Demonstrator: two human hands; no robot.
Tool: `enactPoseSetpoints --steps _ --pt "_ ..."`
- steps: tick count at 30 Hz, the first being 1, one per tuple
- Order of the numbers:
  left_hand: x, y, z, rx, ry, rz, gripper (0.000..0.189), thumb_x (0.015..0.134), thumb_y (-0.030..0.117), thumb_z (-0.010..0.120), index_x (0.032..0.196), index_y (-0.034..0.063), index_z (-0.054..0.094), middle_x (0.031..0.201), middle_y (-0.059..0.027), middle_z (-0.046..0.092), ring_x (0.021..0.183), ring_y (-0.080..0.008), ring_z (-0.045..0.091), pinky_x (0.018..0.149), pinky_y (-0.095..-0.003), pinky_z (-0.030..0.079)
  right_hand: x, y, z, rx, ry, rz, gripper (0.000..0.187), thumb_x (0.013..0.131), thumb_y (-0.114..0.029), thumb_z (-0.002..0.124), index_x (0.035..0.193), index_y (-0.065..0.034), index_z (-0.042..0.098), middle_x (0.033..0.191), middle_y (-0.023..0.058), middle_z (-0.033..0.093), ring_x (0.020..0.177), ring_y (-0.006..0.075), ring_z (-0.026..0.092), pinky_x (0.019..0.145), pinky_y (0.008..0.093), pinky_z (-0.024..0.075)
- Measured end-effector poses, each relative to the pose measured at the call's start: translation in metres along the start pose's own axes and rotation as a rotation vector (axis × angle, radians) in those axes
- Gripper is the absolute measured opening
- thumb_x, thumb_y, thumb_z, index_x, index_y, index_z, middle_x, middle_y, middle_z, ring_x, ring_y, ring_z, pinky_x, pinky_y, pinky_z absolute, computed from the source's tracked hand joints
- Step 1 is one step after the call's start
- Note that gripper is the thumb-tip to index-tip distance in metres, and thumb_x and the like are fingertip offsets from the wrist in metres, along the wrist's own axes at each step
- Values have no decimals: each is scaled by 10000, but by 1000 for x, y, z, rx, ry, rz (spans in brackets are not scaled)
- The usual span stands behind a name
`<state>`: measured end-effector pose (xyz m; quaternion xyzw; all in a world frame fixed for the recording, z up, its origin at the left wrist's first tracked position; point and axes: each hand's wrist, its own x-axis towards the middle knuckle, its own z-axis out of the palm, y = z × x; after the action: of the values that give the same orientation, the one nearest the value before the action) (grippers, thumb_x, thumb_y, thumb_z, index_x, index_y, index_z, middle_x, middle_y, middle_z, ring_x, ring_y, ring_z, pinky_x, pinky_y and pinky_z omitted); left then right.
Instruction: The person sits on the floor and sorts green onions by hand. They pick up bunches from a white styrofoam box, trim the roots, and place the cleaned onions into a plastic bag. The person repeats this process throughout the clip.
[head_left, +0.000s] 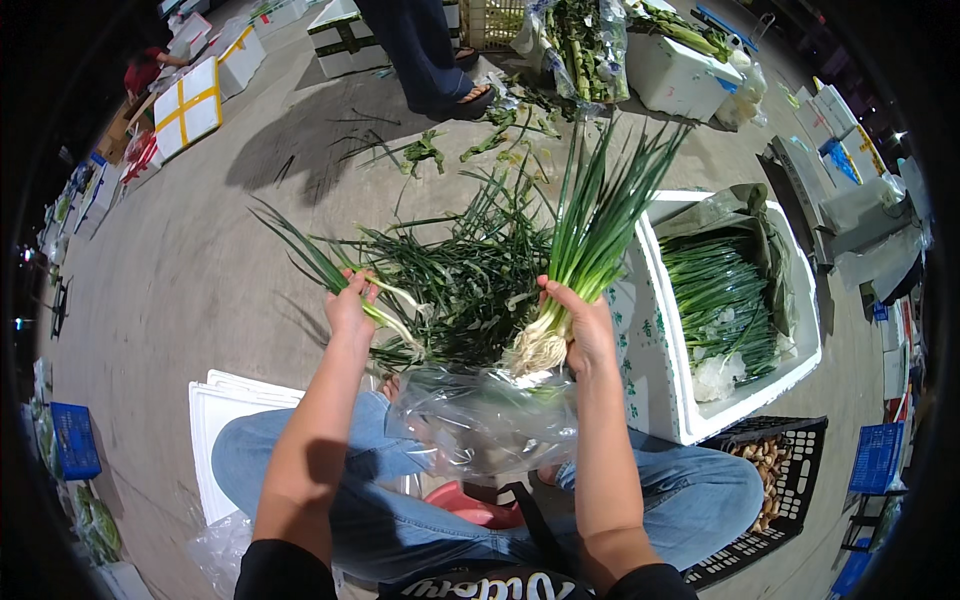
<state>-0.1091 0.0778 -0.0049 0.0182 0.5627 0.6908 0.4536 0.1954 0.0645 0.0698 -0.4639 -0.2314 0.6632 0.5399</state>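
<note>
In my right hand (589, 322) is a thick bunch of spring onions (592, 232), gripped just above the white roots, its green tops fanning up and away. My left hand (351, 306) pinches a few loose spring onion stalks (394, 322); their white ends point right and their leaves reach up to the left. Between and beyond both hands spreads a heap of dark green onion leaves (457, 277) on the concrete floor. Below the hands, a clear plastic bag (487, 431) lies between my knees. Something green shows through its upper part.
At right stands an open polystyrene box (679, 360) of spring onions (716, 300) with ice. Behind it is a black crate (787, 487) holding mushrooms (763, 465). White foam lids (206, 450) lie at left. Ahead, a person's sandalled foot (472, 101) stands near scattered leaves.
</note>
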Motion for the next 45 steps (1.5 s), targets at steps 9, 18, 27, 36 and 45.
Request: enactPoseSetpoints --steps 9,18,27,36,45 --pt "-47 -11 34 214 -312 -116 249 837 19 629 1048 84 514 963 -58 623 883 -184 629 761 -337 513 36 0 -10 -463 21 -10 218 732 -11 681 938 12 612 827 83 658 716 150 613 644 294 485" --pt "-62 -14 39 301 -390 -266 194 854 61 628 1029 92 550 999 -80 658 832 -163 638 708 -302 543 39 19 -20 -823 179 -408 223 726 -61 704 900 33 602 817 90 666 693 150 615 640 289 482" --pt "-76 -12 46 308 -468 -312 224 858 67 625 1066 88 546 989 -72 655 881 -197 656 723 -306 547 36 22 -3 -979 248 -481 272 700 -116 680 932 8 610 896 175 649 803 330 635 730 381 487" --pt "-82 -18 51 190 -538 -341 236 860 49 618 1084 74 549 1023 -99 645 935 -184 628 746 -289 501 13 42 24 -417 -252 50 295 773 -80 718 1031 13 611 922 72 666 771 135 625 678 275 500" --pt "-89 -22 51 -120 -755 -424 308 913 67 528 1212 6 490 1247 -160 537 1170 -256 509 1025 -373 393 5 56 33 -462 -299 -93 388 746 -26 722 1108 -17 585 993 44 646 877 107 602 798 269 479"
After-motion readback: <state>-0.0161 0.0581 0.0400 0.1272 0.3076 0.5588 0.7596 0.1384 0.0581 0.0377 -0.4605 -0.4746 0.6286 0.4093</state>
